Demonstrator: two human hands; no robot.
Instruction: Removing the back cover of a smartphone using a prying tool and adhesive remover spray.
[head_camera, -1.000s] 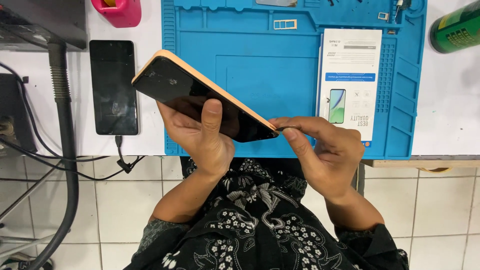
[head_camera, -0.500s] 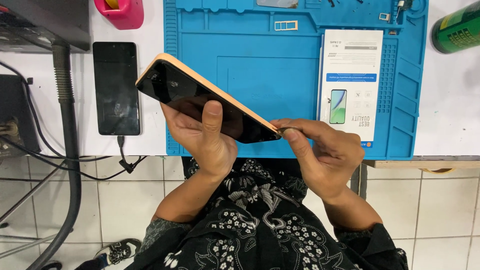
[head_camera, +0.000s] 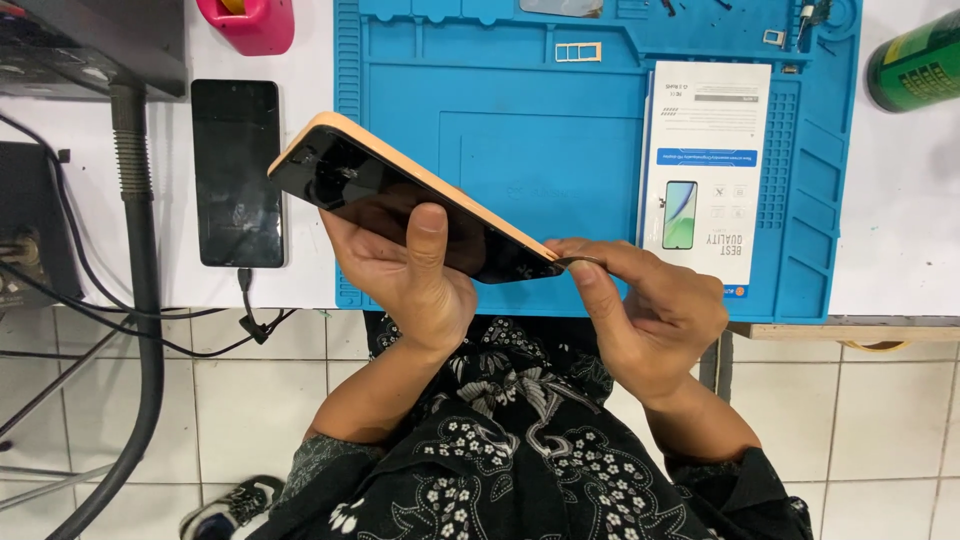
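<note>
My left hand (head_camera: 405, 270) grips a black smartphone with a peach-orange frame (head_camera: 400, 190), held tilted above the near edge of the blue work mat (head_camera: 500, 130), thumb lying across its dark glass. My right hand (head_camera: 650, 310) pinches a small thin pick (head_camera: 578, 262) and holds it against the phone's lower right corner, at the seam. What lies under the thumb is hidden.
A second black phone (head_camera: 237, 170) lies on the white table at left, with a cable plugged in. A white screen-protector package (head_camera: 705, 180) rests on the mat. A pink container (head_camera: 250, 22), a green bottle (head_camera: 915, 60), a small tray frame (head_camera: 578, 51) and cables stand around.
The phone and both hands have stayed almost still; the view has shifted slightly. The pick remains at the phone's lower right corner.
</note>
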